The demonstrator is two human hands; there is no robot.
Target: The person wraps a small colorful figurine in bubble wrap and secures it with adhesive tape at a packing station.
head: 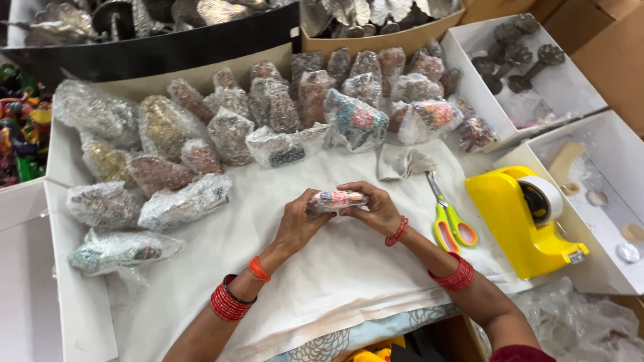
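Note:
Both my hands hold one small colourful figurine wrapped in clear bubble wrap (pixel 337 200) above a white cloth (pixel 322 268). My left hand (pixel 298 220) grips its left end, fingers curled under it. My right hand (pixel 376 208) closes around its right end. Red bangles ring both wrists. Many similar wrapped figurines (pixel 268 114) lie in rows beyond my hands.
Yellow-green scissors (pixel 451 221) and a yellow tape dispenser (pixel 526 218) lie to the right. A folded cloth scrap (pixel 402 162) sits behind the scissors. White boxes (pixel 570 100) at the right hold dark metal pieces. Loose bubble wrap (pixel 577 322) lies at the lower right.

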